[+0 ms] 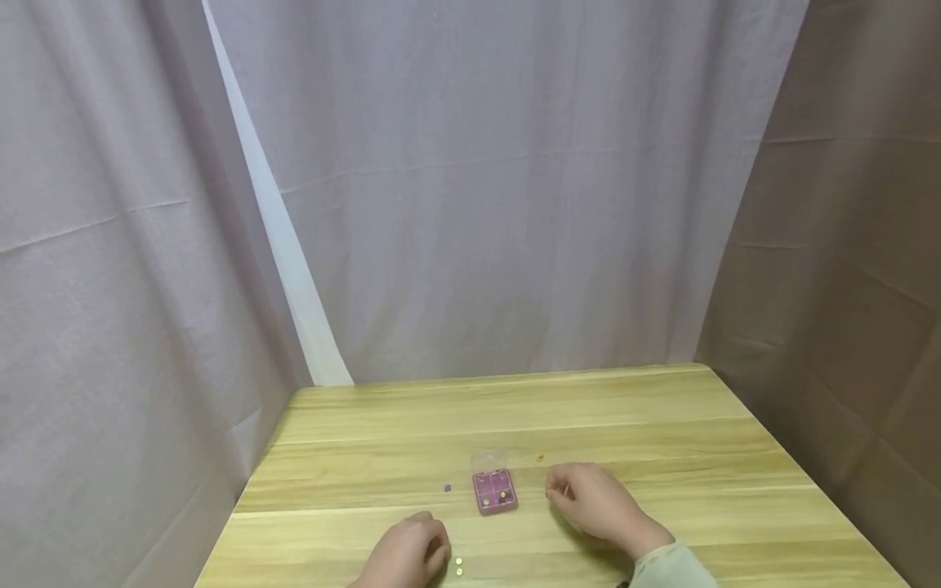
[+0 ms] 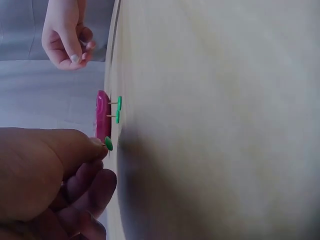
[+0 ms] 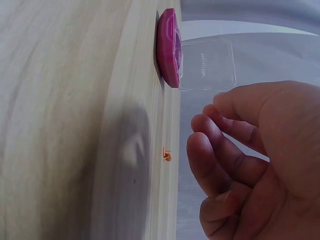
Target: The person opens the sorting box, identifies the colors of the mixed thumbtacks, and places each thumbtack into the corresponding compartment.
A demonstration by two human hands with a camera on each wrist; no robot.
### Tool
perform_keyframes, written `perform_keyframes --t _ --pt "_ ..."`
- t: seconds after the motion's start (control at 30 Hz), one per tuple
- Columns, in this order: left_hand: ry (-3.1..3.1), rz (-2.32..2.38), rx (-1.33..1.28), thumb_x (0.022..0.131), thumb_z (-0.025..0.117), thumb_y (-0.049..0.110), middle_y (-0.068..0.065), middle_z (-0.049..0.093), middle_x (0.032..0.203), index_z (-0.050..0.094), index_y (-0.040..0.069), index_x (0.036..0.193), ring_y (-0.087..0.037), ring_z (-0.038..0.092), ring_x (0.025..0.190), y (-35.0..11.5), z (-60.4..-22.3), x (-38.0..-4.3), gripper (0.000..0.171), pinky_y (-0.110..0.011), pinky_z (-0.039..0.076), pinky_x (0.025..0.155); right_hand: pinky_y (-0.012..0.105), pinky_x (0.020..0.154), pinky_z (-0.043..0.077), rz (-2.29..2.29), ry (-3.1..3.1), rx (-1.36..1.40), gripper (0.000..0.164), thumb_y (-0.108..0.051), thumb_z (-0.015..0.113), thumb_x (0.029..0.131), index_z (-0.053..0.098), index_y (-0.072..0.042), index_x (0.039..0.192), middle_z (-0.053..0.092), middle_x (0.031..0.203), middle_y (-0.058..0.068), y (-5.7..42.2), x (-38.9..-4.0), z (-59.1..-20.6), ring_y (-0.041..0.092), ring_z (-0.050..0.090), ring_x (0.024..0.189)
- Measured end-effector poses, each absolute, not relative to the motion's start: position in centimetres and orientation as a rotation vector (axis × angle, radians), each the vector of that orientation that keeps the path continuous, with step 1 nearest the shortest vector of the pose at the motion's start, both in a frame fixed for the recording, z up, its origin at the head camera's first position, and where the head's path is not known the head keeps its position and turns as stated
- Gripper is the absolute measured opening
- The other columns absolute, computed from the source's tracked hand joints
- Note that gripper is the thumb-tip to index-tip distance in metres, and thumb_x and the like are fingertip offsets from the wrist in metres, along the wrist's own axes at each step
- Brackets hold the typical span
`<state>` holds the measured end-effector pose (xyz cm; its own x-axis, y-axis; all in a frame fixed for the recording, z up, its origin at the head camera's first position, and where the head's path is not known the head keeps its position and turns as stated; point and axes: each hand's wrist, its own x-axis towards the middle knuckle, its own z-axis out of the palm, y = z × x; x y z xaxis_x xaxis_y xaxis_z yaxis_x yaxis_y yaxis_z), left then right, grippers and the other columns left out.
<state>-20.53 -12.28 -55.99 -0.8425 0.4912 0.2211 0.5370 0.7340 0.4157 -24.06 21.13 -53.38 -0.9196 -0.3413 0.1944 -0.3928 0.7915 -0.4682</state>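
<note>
My left hand is at the table's near side, and in the left wrist view it pinches a green thumbtack by thumb and finger. Two more green thumbtacks lie heads down, pins up, just beyond the fingertips. Ahead, between the hands, sits a small magenta box with compartments, its clear lid raised at the back. Small pieces lie in its near compartments. To the right of the box, my right hand hovers with loosely curled fingers, nothing visible in them.
Orange thumbtacks lie on the wooden table right of the box, near the right hand. A small purple piece is left of the box. Grey curtains hang around the table's back and sides.
</note>
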Motion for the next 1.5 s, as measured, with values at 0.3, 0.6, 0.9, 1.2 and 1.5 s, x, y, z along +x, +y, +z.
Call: perform_keyframes --t 0.3,0.6,0.9,1.2,1.5 --pt "-2.794 -0.730 -0.798 0.085 0.070 0.020 0.016 0.053 0.073 0.068 0.022 0.077 0.001 0.046 0.064 -12.7 -55.2 -21.4 0.008 -0.024 0.052 0.062 0.030 0.061 0.051 0.790 -2.874 0.597 0.006 -0.027 0.067 0.091 0.068 -0.028 0.085 0.062 0.074 -0.019 21.2 -23.9 -53.5 0.001 0.053 0.064" --pt "-2.727 -0.727 -0.782 0.087 0.069 0.019 0.014 0.054 0.074 0.068 0.021 0.080 0.001 0.046 0.064 -12.5 -54.7 -22.4 0.007 -0.021 0.049 0.058 0.028 0.060 0.052 0.793 -2.861 0.638 0.007 -0.025 0.067 0.090 0.066 -0.028 0.083 0.064 0.075 -0.018 21.1 -23.8 -54.0 0.000 0.053 0.063" --pt "-2.713 -0.772 -0.760 0.089 0.068 0.021 0.013 0.056 0.077 0.066 0.023 0.083 0.000 0.048 0.066 -10.3 -54.0 -24.8 0.006 -0.020 0.051 0.058 0.030 0.061 0.051 0.750 -2.865 0.627 0.010 -0.027 0.068 0.089 0.064 -0.032 0.081 0.061 0.075 -0.020 21.2 -23.9 -54.3 0.000 0.053 0.065" --pt "-2.738 -0.691 -0.789 0.091 0.066 0.026 0.009 0.070 0.087 0.069 0.022 0.091 -0.001 0.054 0.070 -7.9 -54.6 -26.5 0.005 -0.030 0.056 0.069 0.031 0.063 0.053 0.764 -2.869 0.631 0.010 -0.027 0.068 0.089 0.064 -0.033 0.082 0.061 0.076 -0.021 21.2 -23.7 -54.1 0.000 0.054 0.067" --pt "-2.761 -0.731 -0.840 0.091 0.066 0.023 0.015 0.062 0.071 0.070 0.018 0.090 0.001 0.043 0.050 -6.8 -55.1 -27.3 0.007 -0.019 0.047 0.052 0.030 0.061 0.052 0.748 -2.865 0.630 0.011 -0.026 0.069 0.089 0.064 -0.033 0.081 0.061 0.074 -0.021 21.1 -23.7 -53.9 0.000 0.053 0.064"
